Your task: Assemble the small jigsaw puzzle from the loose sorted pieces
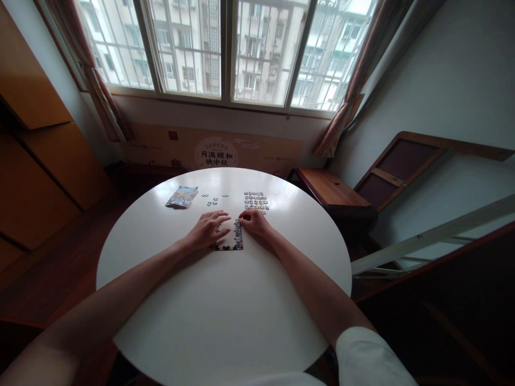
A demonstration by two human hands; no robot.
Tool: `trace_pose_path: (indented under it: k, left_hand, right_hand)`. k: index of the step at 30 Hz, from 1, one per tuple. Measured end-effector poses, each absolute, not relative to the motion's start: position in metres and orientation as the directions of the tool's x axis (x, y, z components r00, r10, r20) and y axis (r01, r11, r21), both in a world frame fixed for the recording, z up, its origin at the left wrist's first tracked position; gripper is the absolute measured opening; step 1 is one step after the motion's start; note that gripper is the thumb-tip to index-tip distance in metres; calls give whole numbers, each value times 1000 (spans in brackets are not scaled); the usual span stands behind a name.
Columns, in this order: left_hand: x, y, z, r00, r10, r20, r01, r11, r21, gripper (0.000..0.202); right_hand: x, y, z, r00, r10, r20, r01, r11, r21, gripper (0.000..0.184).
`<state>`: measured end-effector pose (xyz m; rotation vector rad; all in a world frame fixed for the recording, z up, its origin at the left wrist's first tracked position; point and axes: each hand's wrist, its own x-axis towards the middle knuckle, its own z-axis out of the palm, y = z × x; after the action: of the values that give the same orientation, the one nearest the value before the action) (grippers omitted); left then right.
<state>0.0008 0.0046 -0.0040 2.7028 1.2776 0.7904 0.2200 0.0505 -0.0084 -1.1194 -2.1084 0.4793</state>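
Note:
A partly joined jigsaw puzzle (238,236) lies on the white round table (225,311); its right side and bottom edge show as a dark, colourful border. Over the puzzle's left side is my left hand (206,229), fingers spread, covering part of it. My right hand (253,221) is at the upper right end of the border, thumb and fingertips pinched together. What is between those fingertips is too small and hidden to make out. Just beyond the right hand, loose puzzle pieces (256,200) are laid out in rows. Several more scattered pieces (214,201) lie beyond my left hand.
A colourful printed sheet or packet (182,197) rests at the table's far left. Behind the table stands a long printed cardboard panel (257,153) under the barred window (261,48). To the right are a wooden stool-like seat (336,187) and a leaning wood-framed panel (402,161).

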Motion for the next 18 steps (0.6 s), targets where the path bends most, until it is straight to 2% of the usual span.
trace_pose_path:
  k: [6, 18]
  left_hand:
    - [-5, 12, -13, 388, 855, 343, 819, -491, 298, 48]
    - [-5, 11, -10, 383, 847, 369, 830, -491, 264, 40]
  right_hand:
    - [220, 51, -8, -387, 833, 396, 577, 553, -601, 11]
    - [220, 51, -8, -392, 828, 400, 580, 560, -591, 12]
